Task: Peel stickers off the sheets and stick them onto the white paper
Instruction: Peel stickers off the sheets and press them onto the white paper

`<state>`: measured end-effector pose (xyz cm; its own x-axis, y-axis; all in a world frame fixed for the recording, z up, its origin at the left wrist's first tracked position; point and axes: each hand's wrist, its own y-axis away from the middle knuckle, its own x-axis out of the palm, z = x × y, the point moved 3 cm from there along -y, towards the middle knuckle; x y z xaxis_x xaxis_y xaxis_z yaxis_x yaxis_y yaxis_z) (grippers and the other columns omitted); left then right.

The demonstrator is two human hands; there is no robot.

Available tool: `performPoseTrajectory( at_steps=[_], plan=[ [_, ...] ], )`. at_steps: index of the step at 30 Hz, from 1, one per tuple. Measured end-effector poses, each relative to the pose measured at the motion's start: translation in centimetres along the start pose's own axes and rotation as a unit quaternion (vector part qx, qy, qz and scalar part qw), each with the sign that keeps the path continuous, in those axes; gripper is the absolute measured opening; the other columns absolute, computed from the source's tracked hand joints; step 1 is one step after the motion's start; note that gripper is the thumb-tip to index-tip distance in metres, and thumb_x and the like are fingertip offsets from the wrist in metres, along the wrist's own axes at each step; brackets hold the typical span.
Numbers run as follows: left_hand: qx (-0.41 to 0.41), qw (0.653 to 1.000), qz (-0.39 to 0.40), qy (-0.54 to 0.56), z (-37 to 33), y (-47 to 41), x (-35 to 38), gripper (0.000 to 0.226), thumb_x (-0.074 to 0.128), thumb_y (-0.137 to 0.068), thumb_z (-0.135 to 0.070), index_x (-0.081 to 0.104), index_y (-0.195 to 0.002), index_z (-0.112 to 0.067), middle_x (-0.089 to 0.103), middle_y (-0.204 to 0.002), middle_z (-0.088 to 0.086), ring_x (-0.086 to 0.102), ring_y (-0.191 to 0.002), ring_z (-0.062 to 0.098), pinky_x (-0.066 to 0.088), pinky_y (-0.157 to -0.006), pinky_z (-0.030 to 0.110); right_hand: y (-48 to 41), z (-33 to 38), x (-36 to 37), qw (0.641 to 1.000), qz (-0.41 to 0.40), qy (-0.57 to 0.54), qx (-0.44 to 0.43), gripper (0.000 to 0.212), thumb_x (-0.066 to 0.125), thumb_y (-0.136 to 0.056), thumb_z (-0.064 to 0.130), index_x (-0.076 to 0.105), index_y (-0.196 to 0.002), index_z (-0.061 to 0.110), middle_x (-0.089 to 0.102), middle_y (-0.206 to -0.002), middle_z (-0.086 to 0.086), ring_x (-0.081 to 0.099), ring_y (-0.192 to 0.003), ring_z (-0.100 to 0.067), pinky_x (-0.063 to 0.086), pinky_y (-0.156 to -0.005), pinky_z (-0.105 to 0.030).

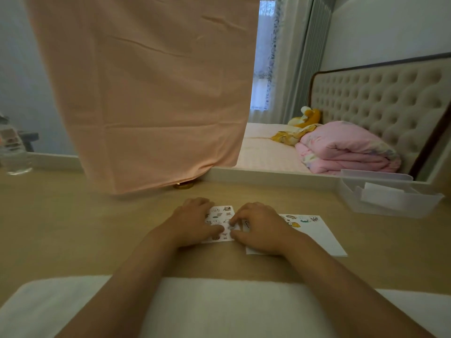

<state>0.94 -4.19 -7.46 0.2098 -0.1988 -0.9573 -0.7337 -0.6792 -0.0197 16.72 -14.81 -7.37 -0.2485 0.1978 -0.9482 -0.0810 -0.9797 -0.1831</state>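
Hands on sticker sheet (220, 215), mid counter (73, 215). Left hand (192, 223) lies palm down over the sheet's left part, thumb reaching in across the printed rows. Right hand (258, 228) comes in from the other side; forefinger and thumb tips narrowed to a pinch at a small pale sticker (230, 226) near the sheet's middle. Whether the sticker is already lifted or merely touched: cannot tell, too small and blurred. Left grip holds nothing; it lies flat on the sheet.

White paper (317, 237) lies just right of the sheet, partly under the right hand and wrist. Several stickers (301, 219) in a row along its far edge: brownish, yellow, teal ones. Rest of the paper bare.

Clear plastic box (390, 198) at far right of counter, holding white paper pieces. Peach cloth (146, 93) hangs down at the back, its hem meeting the counter. White towel (219, 308) along the near edge, under both forearms. Clear bottle (14, 152) at far left
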Motion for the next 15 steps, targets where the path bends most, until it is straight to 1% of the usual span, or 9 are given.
performPoseTrajectory(
  at_steps=[1,3,4,7,9,10,12,15],
  plan=[
    [-0.007,1.0,0.014,-0.016,0.4,-0.1,0.2,0.088,0.058,-0.087,-0.066,0.025,-0.157,-0.024,0.023,-0.164,-0.003,0.02,-0.148,0.019,0.023,-0.12,0.041,-0.2,0.1,0.0,1.0,-0.001,-0.005,0.002,0.035,0.063,-0.089,0.052,0.067,-0.12,0.037,0.059,-0.126,0.009,0.048,-0.12,-0.013,0.035,-0.109,-0.041],
    [-0.012,0.998,0.044,-0.043,0.7,0.2,0.7,0.096,0.051,-0.085,-0.076,0.022,-0.158,-0.022,0.019,-0.165,-0.003,0.018,-0.149,0.02,0.021,-0.121,0.042,-0.7,0.3,0.0,1.0,0.0,-0.014,0.008,0.041,0.064,-0.089,0.05,0.063,-0.127,0.035,0.057,-0.13,0.008,0.047,-0.124,-0.014,0.035,-0.111,-0.041],
    [-0.01,0.998,0.046,-0.052,0.7,0.3,0.9,0.097,0.05,-0.083,-0.079,0.025,-0.157,-0.022,0.021,-0.165,-0.003,0.019,-0.149,0.02,0.021,-0.121,0.042,-0.9,0.4,0.0,1.0,0.0,-0.016,0.009,0.047,0.064,-0.089,0.05,0.059,-0.133,0.034,0.055,-0.134,0.007,0.045,-0.127,-0.015,0.034,-0.112,-0.041],
    [-0.005,0.999,0.009,-0.039,0.6,0.6,0.8,0.092,0.055,-0.079,-0.081,0.043,-0.148,-0.023,0.036,-0.156,-0.004,0.031,-0.142,0.019,0.029,-0.116,0.041,-1.2,0.7,0.3,1.0,0.009,-0.01,0.015,0.065,0.062,-0.091,0.051,0.042,-0.149,0.032,0.045,-0.15,0.005,0.037,-0.139,-0.018,0.028,-0.117,-0.042],
    [-0.001,0.999,-0.013,-0.035,0.5,0.6,0.6,0.088,0.058,-0.076,-0.081,0.05,-0.143,-0.024,0.043,-0.152,-0.004,0.036,-0.137,0.018,0.033,-0.112,0.039,-1.1,0.6,0.6,0.999,0.028,-0.012,0.023,0.071,0.059,-0.093,0.052,0.031,-0.156,0.032,0.037,-0.158,0.006,0.03,-0.145,-0.017,0.021,-0.12,-0.041],
    [0.002,0.999,-0.023,-0.03,0.5,0.7,0.6,0.087,0.06,-0.075,-0.08,0.053,-0.141,-0.024,0.046,-0.148,-0.005,0.039,-0.134,0.017,0.035,-0.109,0.037,-1.0,0.6,0.7,0.999,0.035,-0.013,0.025,0.072,0.058,-0.094,0.053,0.029,-0.156,0.033,0.035,-0.16,0.007,0.029,-0.146,-0.017,0.019,-0.121,-0.041],
    [0.008,0.999,-0.038,-0.015,0.5,0.9,0.6,0.086,0.062,-0.074,-0.079,0.053,-0.141,-0.027,0.05,-0.143,-0.007,0.042,-0.129,0.015,0.037,-0.105,0.034,-0.9,0.4,1.1,0.999,0.037,-0.013,0.025,0.069,0.056,-0.094,0.054,0.032,-0.155,0.034,0.037,-0.159,0.008,0.031,-0.145,-0.015,0.019,-0.121,-0.041],
    [0.006,0.999,-0.04,-0.005,0.6,1.2,0.8,0.092,0.063,-0.075,-0.078,0.041,-0.15,-0.029,0.047,-0.145,-0.007,0.041,-0.131,0.016,0.035,-0.107,0.035,-0.8,0.5,1.3,1.0,0.023,-0.013,0.011,0.055,0.058,-0.094,0.055,0.049,-0.145,0.035,0.046,-0.152,0.012,0.039,-0.139,-0.011,0.023,-0.119,-0.04]
  ],
)
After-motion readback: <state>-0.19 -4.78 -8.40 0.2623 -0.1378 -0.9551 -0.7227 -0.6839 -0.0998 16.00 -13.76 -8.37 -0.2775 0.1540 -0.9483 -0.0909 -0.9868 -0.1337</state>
